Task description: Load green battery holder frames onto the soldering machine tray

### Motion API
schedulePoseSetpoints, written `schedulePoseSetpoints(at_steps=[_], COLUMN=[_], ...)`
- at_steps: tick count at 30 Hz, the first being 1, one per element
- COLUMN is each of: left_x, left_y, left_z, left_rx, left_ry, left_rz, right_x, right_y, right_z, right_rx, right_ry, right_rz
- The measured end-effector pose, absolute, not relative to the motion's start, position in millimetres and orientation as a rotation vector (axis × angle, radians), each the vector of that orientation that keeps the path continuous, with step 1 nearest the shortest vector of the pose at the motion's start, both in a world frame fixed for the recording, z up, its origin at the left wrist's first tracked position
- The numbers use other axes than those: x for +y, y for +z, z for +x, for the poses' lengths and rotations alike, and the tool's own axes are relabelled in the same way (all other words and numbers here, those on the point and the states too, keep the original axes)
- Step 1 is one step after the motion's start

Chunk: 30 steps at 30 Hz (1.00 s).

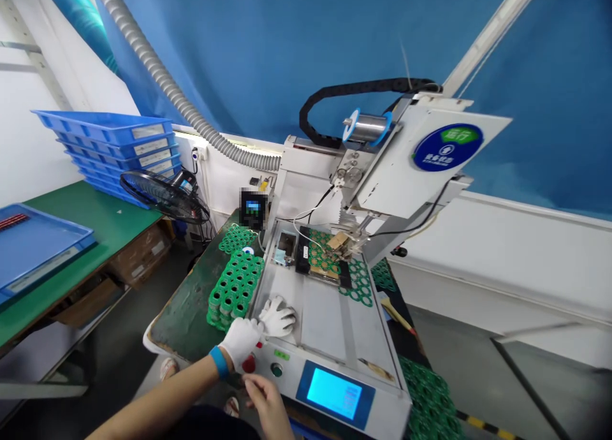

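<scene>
My left hand, in a white glove with a blue band at the wrist, reaches over the front left corner of a benchtop soldering machine. Its fingers are closed at the cuff end of a loose white glove, which rests on the machine's bed. Bare and lower in view, my right hand is near the front panel, its fingers curled together with nothing visible in them. A red button and a green button sit close to both hands, beside a lit blue screen.
Stacked green circuit boards stand left of the machine; more boards lie at right. Under the soldering head, a black fixture holds a board. A fan, blue trays and a solder spool are farther back.
</scene>
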<state>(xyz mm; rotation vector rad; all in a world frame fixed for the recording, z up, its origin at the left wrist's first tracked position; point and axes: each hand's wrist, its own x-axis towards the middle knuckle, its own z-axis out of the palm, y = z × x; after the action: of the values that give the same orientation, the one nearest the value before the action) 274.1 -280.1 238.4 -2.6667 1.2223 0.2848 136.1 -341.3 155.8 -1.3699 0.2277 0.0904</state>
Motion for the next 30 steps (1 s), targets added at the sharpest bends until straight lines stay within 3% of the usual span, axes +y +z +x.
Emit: schedulePoseSetpoints(at_steps=[5, 9, 16, 22, 26, 30], left_x=[-266.3, -248.4, -230.1, -225.5, -219.8, -211.5], left_y=[273.0, 303.7, 332.9, 359.0, 365.1, 359.5], left_z=[266.1, 244.0, 231.8, 228.3, 220.4, 212.7], left_rx=[1.291, 1.402, 1.377, 1.051, 0.817, 0.789], left_ry=[0.453, 0.459, 0.779, 0.296, 0.354, 0.407], left_rz=[-2.882, -3.092, -3.46, -3.375, -3.21, -3.49], right_x=[-341.6, -339.9, -354.8, -362.9, -360.9, -358.8], right_y=[193.1, 226.8, 262.6, 286.6, 291.5, 285.7], right_z=[135.4, 136.1, 146.4, 155.9, 158.3, 157.3], right_rx=[0.233, 0.208, 0.09, 0.157, 0.119, -0.127], right_ry=[-0.196, -0.592, -0.217, -0.424, -0.605, -0.75], right_rz=[-1.407, -1.745, -1.608, -1.24, -1.463, -1.867])
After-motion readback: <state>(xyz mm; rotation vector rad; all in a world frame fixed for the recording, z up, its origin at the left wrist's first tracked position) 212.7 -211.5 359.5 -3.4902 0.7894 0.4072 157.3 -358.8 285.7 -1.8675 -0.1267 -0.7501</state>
